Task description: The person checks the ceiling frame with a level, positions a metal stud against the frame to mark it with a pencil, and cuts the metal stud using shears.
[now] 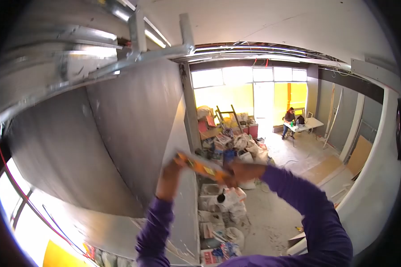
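Note:
An orange spirit level (202, 166) with a yellowish window in its middle is held out in front of me, slightly blurred and tilted down to the right. My left hand (171, 168) is closed round its left end. At the other end, my right hand (245, 172) grips the level, its fingers partly smeared by motion. Both purple sleeves reach up from below. The level hangs in the air, high above the floor and in front of the grey wall's edge.
Metal ceiling framing (160, 52) runs overhead on the left, beside a grey wall panel (133, 102). Filled sacks (243, 142) and debris line the floor below. Farther back, a person (288, 119) sits at a white table (312, 124). Boards (360, 153) lean at the right.

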A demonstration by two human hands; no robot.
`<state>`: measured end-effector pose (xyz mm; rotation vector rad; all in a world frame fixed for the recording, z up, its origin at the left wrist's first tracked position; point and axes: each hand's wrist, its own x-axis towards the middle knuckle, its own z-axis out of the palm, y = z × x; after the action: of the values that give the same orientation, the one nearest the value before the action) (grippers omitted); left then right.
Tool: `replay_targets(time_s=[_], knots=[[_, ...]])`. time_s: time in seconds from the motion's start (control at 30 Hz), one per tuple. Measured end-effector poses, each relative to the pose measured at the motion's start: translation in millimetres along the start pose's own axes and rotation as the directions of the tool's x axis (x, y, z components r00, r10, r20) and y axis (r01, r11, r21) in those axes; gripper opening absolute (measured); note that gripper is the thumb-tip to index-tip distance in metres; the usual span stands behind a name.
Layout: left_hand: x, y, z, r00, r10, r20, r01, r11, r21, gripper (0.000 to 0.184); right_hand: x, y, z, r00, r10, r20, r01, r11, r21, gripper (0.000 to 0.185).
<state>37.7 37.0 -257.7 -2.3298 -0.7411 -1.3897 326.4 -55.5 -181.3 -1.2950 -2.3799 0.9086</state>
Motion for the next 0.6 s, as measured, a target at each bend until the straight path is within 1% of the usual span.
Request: replay_targets(time_s=[0.03,0.07,0.1,0.13,0.17,0.2,0.23,0.27,0.3,0.33,0.37,0.4,0.47,0.5,0.57,0.6], knots=[[-35.1,7.5,34.5,0.989,-0.094,0.116,0.108,0.986,-0.126,0.032,-1.2,59.2,32.0,0.992,0.074,0.101,-0.096,0.967,0.236,0.037],[-66.0,18.1,65.0,0.963,-0.051,0.266,0.115,0.966,-0.23,0.028,-18.1,93.4,55.5,0.981,0.052,0.19,-0.109,0.945,0.308,0.034],[-74.5,60.1,61.9,0.8,-0.26,0.54,0.548,0.683,-0.482,0.022,-22.2,157.4,92.2,0.953,0.173,0.247,-0.213,0.966,0.145,0.033],[-118.5,60.4,96.8,0.641,-0.219,0.735,0.757,0.34,-0.558,0.026,-42.0,196.4,129.4,0.946,0.233,0.226,-0.289,0.921,0.26,0.033],[-177.3,68.1,139.6,0.612,-0.156,0.775,0.79,0.085,-0.607,0.03,-70.2,232.0,163.5,0.937,0.285,0.202,-0.336,0.894,0.296,0.032],[-237.7,87.9,170.9,0.545,-0.208,0.813,0.836,0.205,-0.508,0.031,-104.2,256.7,201.7,0.917,0.378,0.124,-0.398,0.871,0.29,0.034],[-340.6,79.1,219.4,0.584,-0.042,0.811,0.718,0.491,-0.492,0.032,-138.4,304.0,251.6,0.89,0.444,0.105,-0.448,0.81,0.378,0.034],[-379.1,100.3,228.4,0.436,-0.037,0.899,0.747,0.572,-0.338,0.034,-180.1,286.5,263.4,0.841,0.53,0.113,-0.518,0.725,0.454,0.037],[-391.5,116.3,227.5,0.248,-0.075,0.966,0.81,0.563,-0.164,0.036,-213.9,322.3,314.6,0.742,0.667,0.069,-0.639,0.672,0.374,0.041],[-407.0,124.7,223.5,0.099,-0.095,0.991,0.812,0.583,-0.025,0.039,-253.2,313.0,326.0,0.665,0.736,0.126,-0.716,0.582,0.386,0.036],[-423.1,130.0,214.2,-0.038,-0.113,0.993,0.786,0.611,0.1,0.042,-283.0,320.1,344.7,0.59,0.797,0.128,-0.756,0.49,0.434,0.036],[-437.9,134.0,204.7,-0.139,-0.12,0.983,0.739,0.648,0.184,0.044,-309.9,325.1,363.8,0.508,0.853,0.121,-0.767,0.383,0.516,0.035],[-467.0,148.5,182.5,-0.285,-0.129,0.95,0.631,0.72,0.287,0.05,-360.5,330.3,398.1,0.346,0.929,0.13,-0.733,0.181,0.656,0.033],[-481.4,158.5,171.4,-0.336,-0.133,0.932,0.584,0.747,0.318,0.053,-380.3,333.5,413.3,0.276,0.952,0.132,-0.688,0.1,0.718,0.032],[-512.3,175.0,151.0,-0.427,-0.142,0.893,0.495,0.79,0.362,0.059,-410.6,340.9,442.8,0.165,0.975,0.146,-0.594,-0.02,0.805,0.03],[-529.6,184.8,145.1,-0.467,-0.149,0.872,0.447,0.811,0.378,0.062,-424.3,346.1,456.6,0.126,0.981,0.149,-0.551,-0.055,0.833,0.029]])
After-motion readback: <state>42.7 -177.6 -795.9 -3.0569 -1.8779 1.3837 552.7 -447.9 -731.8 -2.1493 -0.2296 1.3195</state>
